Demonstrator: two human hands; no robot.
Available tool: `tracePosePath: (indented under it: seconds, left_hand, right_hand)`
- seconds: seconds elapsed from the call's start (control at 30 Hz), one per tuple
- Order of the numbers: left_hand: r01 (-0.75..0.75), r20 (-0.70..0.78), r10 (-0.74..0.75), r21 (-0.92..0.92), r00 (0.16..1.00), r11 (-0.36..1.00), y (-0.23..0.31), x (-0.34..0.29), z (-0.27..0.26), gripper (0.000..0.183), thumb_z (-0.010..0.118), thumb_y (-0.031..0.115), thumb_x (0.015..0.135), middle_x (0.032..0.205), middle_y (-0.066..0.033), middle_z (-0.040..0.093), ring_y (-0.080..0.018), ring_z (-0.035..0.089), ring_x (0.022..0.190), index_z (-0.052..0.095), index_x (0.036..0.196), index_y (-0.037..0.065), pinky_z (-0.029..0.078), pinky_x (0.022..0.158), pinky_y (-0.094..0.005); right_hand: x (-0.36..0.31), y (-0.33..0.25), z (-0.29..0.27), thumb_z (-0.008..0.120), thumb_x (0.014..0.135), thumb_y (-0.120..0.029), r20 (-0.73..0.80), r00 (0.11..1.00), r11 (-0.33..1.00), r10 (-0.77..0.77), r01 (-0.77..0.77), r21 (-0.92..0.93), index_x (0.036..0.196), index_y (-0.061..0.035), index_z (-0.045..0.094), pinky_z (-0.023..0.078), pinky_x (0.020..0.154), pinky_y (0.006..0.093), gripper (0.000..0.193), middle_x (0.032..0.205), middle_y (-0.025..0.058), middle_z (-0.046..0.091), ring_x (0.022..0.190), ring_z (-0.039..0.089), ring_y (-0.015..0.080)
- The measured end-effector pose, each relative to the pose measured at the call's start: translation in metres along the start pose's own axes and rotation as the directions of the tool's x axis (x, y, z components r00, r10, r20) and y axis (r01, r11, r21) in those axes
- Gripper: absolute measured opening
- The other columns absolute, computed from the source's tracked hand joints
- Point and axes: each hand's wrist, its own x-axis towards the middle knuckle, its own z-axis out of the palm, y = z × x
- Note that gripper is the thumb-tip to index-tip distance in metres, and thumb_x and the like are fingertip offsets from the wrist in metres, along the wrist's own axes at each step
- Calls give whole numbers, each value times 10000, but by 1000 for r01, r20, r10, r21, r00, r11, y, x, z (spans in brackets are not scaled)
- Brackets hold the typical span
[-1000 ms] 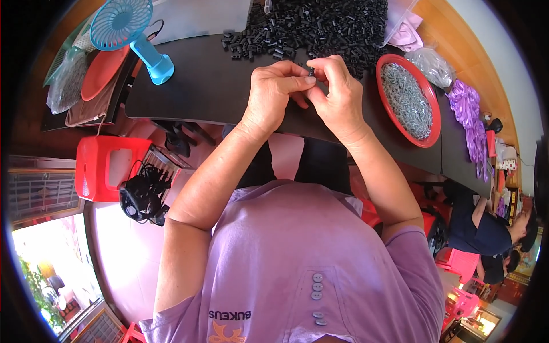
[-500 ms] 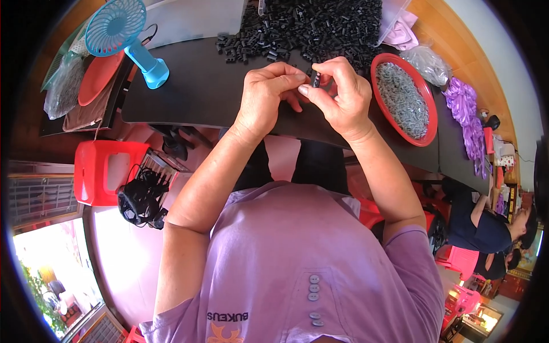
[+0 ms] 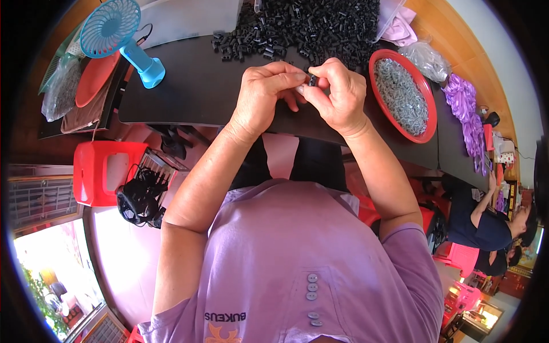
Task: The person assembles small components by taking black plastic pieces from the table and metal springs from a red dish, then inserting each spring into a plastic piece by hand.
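**Over the dark table, 2 bare hands meet at a small black part**

Between the 2 hands, above the front of the table (image 3: 171, 97), is a small black part (image 3: 312, 80). The right hand (image 3: 338, 96) pinches it between thumb and forefinger. The left hand (image 3: 262, 94) is just beside it, thumb and forefinger bent toward the part; whether they grip anything, I cannot tell.

Beyond the hands spreads a big heap of similar black pieces (image 3: 309, 31). To the right of the right hand sits a red oval tray (image 3: 433, 117) filled with small silvery pieces (image 3: 400, 94). Past it are a clear plastic bag (image 3: 426, 60), a pink cloth (image 3: 399, 30) and a bundle of shiny purple strips (image 3: 464, 106).

On the left side of the table stands a blue fan (image 3: 150, 71), near a translucent plastic sheet or bin wall (image 3: 200, 17). Lower left, a red plastic stool (image 3: 88, 180) is beside a tangle of black straps (image 3: 137, 200). Far right, a co-worker in a dark top (image 3: 480, 223) reaches an arm toward the table.
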Motion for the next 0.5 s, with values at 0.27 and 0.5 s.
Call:
tracePosePath:
  seconds: [0.27, 0.5]
  left_hand:
    - [3, 14, -2, -18, 1000, 1000, 0, 0, -1, 152, 600, 73, 910, 858, -107, 677, -172, 644, 700, 674, 937, -57, 522, 569, -296]
    - [-4, 3, 4, -15, 1000, 1000, 0, -1, 0, 147, 593, 64, 909, 853, -110, 675, -171, 642, 683, 672, 934, -57, 519, 562, -292]
  right_hand:
    - [1, -2, 0, 803, 642, -57, 7, 1000, 1000, 15, -15, -27, 858, -36, 595, 447, 455, 277, 301, 696, 42, 550, 518, 557, 157]
    - [0, 0, 3, 768, 619, -31, -35, 999, 998, -34, 33, -51, 874, -35, 592, 453, 456, 275, 310, 697, 50, 547, 521, 559, 158]
